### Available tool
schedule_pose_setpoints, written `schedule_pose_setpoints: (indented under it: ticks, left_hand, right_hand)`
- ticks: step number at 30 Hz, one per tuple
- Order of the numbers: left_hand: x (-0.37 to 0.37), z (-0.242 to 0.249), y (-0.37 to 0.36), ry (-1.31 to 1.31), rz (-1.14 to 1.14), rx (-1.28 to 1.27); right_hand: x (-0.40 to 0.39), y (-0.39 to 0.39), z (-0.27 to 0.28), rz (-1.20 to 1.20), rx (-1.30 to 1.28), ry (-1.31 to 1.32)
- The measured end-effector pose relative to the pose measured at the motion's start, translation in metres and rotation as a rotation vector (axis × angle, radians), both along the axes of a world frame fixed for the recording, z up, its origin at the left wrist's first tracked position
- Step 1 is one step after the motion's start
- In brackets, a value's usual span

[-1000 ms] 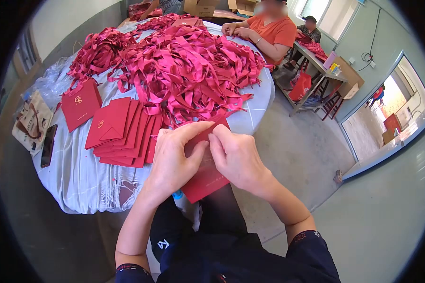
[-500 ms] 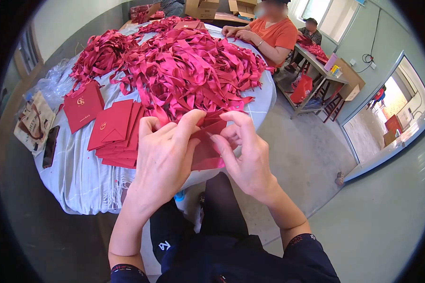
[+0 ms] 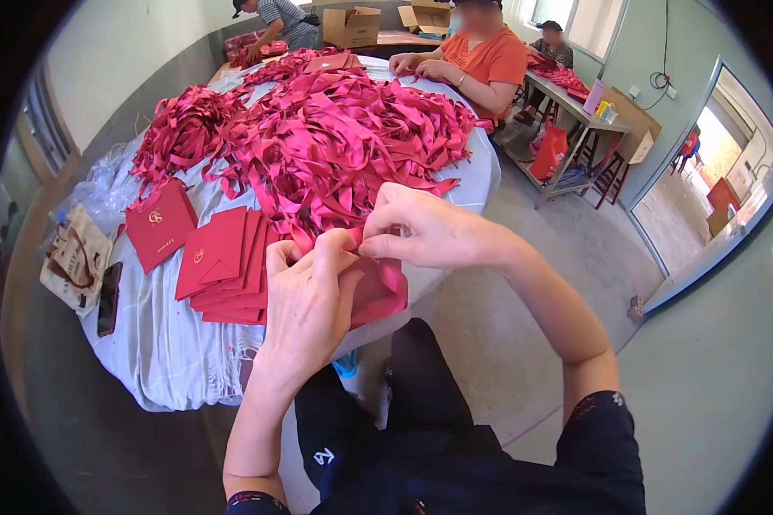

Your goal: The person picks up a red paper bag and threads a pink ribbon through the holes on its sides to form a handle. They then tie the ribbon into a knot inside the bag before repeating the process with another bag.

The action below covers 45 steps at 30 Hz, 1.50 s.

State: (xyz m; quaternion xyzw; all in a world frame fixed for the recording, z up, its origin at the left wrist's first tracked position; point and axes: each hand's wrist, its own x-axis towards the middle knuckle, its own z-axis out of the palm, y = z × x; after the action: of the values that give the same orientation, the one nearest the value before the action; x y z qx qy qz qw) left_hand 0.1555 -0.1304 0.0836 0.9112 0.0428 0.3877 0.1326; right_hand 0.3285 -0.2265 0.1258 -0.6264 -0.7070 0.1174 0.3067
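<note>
In front of me my left hand (image 3: 309, 300) is closed on the top edge of a red paper gift bag (image 3: 368, 296), much of which the hand covers. A pinkish-red satin ribbon (image 3: 393, 279) loops down at the bag's right side. My right hand (image 3: 421, 227) pinches the ribbon near the bag's top edge, close to the left fingertips; the exact grip point is hidden. Just beyond both hands rises a large heap of loose ribbons (image 3: 343, 142). Left of my left hand lies a stack of flat red gift bags (image 3: 215, 257), and another bag with a gold logo (image 3: 159, 225) rests beside it.
A pale cloth (image 3: 159, 343) covers the round table. At its left edge are a phone (image 3: 108, 299), a canvas pouch (image 3: 76, 262) and clear plastic wrap (image 3: 103, 193). A person in orange (image 3: 494, 69) sits across; others work farther back. A side table (image 3: 567, 107) stands right.
My right hand has swung up and left, its wrist now turned sideways, closing on the ribbon by the bag's top. My left hand keeps its hold. The view has shifted slightly.
</note>
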Motion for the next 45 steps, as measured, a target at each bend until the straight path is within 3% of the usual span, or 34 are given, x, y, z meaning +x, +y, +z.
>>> schedule_pose_setpoints:
  ticks: [1, 3, 4, 11, 12, 15, 23, 26, 31, 35, 37, 39, 41, 43, 45]
  left_hand:
    - [0.0, 0.0, 0.0, 0.006, -0.004, 0.007]
    - [0.0, 0.0, -0.001, -0.022, 0.006, 0.003]
    - [0.0, 0.001, -0.002, -0.016, -0.008, 0.009]
    - [0.0, 0.011, -0.019, 0.115, 0.032, 0.045]
    - [0.003, 0.009, -0.02, 0.049, 0.03, 0.133]
    - [0.003, 0.007, -0.021, 0.044, 0.058, 0.089]
    - [0.003, 0.01, -0.021, 0.05, 0.057, 0.074]
    - [0.0, 0.013, -0.025, 0.086, -0.003, 0.063]
    - [0.004, 0.012, -0.026, 0.043, 0.02, 0.015]
    - [0.002, 0.015, -0.028, 0.105, 0.017, 0.015]
    - [0.004, 0.016, -0.026, 0.09, 0.007, 0.028]
    - [0.003, 0.016, -0.022, 0.106, 0.006, 0.041]
    - [0.004, 0.011, -0.017, 0.069, -0.012, 0.027]
    - [0.003, 0.014, -0.018, 0.097, 0.002, 0.028]
    - [0.004, 0.011, -0.016, 0.091, -0.004, 0.034]
  right_hand:
    - [0.001, 0.003, 0.003, -0.004, 0.007, 0.006]
    - [0.005, 0.008, 0.012, -0.056, -0.312, 0.068]
    - [0.012, 0.018, 0.011, 0.056, -0.364, 0.108]
    - [0.007, 0.032, 0.019, 0.069, -0.373, -0.209]
    - [0.006, 0.034, 0.019, 0.049, -0.378, -0.191]
    - [0.0, 0.026, 0.016, -0.062, -0.312, -0.125]
    - [0.006, 0.029, -0.025, -0.127, -0.054, 0.152]
    - [0.011, 0.032, -0.017, -0.144, 0.045, 0.499]
    - [0.037, 0.039, 0.006, -0.035, 0.055, 0.647]
    - [0.062, 0.045, 0.004, -0.245, 0.239, 0.896]
    - [0.074, 0.047, -0.016, 0.0, 0.268, 1.071]
    - [0.07, 0.042, -0.034, 0.235, -0.005, 1.427]
    - [0.055, 0.026, -0.043, 0.197, -0.178, 1.385]
    - [0.052, 0.015, -0.061, 0.162, -0.173, 1.185]
    - [0.047, 0.006, -0.065, 0.233, -0.185, 1.15]
